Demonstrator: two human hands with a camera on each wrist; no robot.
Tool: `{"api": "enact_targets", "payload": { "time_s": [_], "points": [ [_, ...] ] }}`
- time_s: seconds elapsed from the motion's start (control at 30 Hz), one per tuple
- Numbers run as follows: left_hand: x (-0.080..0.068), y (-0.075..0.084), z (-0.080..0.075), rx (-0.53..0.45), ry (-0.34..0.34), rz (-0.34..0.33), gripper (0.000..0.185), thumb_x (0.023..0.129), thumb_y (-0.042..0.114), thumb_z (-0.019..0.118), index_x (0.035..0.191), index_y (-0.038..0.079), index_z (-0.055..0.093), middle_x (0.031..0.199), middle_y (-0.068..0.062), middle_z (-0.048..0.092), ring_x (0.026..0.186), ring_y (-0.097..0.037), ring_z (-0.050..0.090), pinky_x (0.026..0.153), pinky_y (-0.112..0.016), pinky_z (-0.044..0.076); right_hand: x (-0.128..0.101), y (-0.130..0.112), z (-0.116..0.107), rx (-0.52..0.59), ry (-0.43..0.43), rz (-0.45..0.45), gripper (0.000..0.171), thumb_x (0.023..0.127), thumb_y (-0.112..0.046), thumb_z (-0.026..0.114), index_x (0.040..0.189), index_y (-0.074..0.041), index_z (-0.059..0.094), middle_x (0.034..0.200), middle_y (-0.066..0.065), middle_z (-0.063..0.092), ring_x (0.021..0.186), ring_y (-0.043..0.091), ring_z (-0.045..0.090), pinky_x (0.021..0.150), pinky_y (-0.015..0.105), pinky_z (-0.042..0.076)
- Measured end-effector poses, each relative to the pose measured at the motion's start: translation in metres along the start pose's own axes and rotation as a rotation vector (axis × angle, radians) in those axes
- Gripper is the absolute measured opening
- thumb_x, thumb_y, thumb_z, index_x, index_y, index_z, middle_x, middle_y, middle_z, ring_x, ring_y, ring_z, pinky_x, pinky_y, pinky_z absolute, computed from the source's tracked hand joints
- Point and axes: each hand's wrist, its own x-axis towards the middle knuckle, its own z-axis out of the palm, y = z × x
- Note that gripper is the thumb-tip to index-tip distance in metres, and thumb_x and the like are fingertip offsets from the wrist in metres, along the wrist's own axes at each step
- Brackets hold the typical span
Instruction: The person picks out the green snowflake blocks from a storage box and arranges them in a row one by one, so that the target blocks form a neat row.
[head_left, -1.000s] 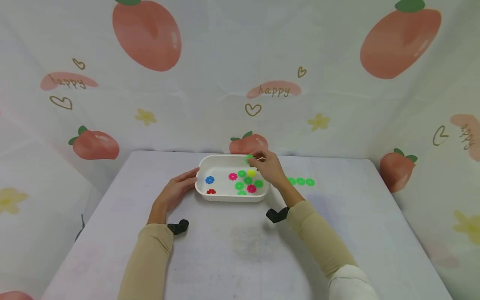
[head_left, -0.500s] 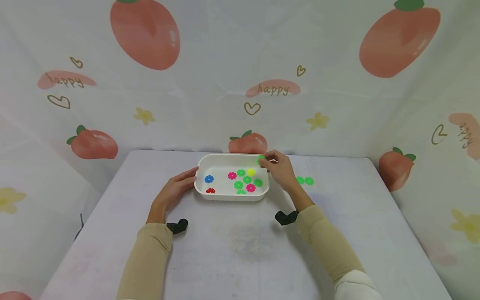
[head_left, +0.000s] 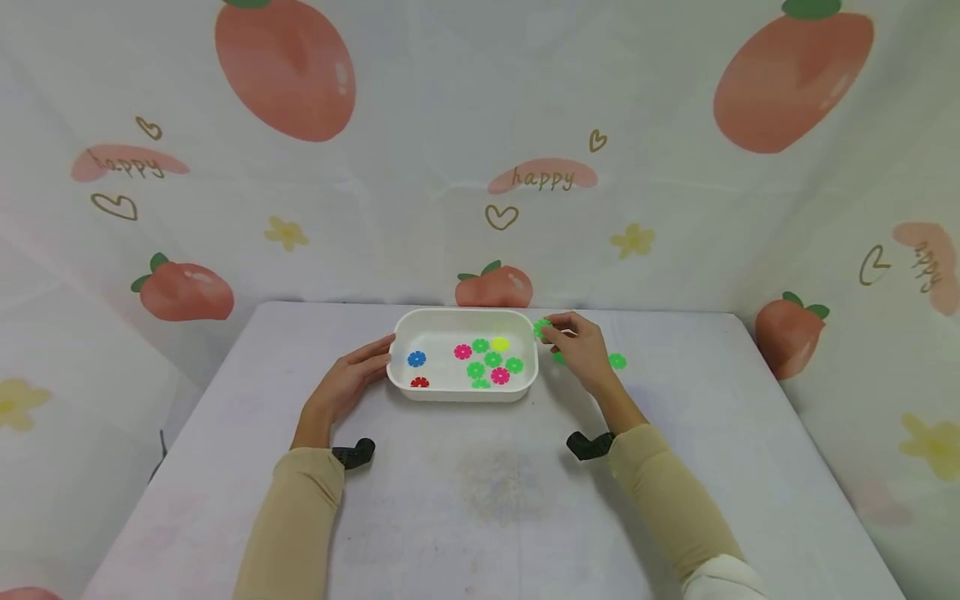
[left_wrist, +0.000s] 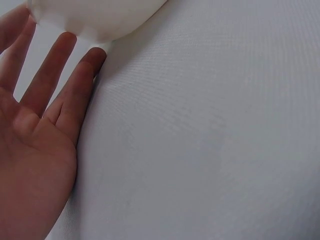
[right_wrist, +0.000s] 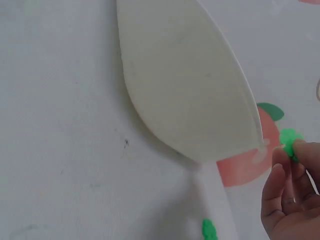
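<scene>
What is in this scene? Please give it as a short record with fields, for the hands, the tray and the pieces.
left hand: open, straight fingers rest against the tray's left end
right hand: pinches a green flower piece just past the tray's right end
tray: white tray on the table
pieces in tray: blue, red, pink, yellow and green ones
pieces on table: green piece right of the right hand; another partly hidden by it
</scene>
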Motion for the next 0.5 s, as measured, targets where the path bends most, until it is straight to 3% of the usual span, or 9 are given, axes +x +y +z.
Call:
{"api": "enact_targets", "payload": {
  "time_s": [0.33,0.5],
  "points": [
    [-0.002,0.0,0.0,0.024,0.007,0.002,0.052,0.093,0.031,0.061,0.143,0.027,0.045,0.153,0.005,0.039,0.135,-0.009,0.043,0.101,-0.015,0.045,-0.008,0.011,-0.023,0.019,0.045,0.036,0.032,0.089,-0.029,0.068,0.114,-0.009,0.064,0.1,-0.005,0.065,0.081,0.004,0.067,0.072,0.02,0.057],
    [-0.001,0.0,0.0,0.025,0.009,-0.001,0.05,0.094,0.029,0.059,0.143,0.027,0.046,0.152,0.006,0.039,0.135,-0.009,0.043,0.101,-0.014,0.045,-0.013,0.017,-0.038,-0.023,0.056,0.054,0.033,0.09,-0.03,0.066,0.117,-0.011,0.065,0.1,-0.005,0.065,0.082,0.004,0.068,0.073,0.019,0.056]
  ]
}}
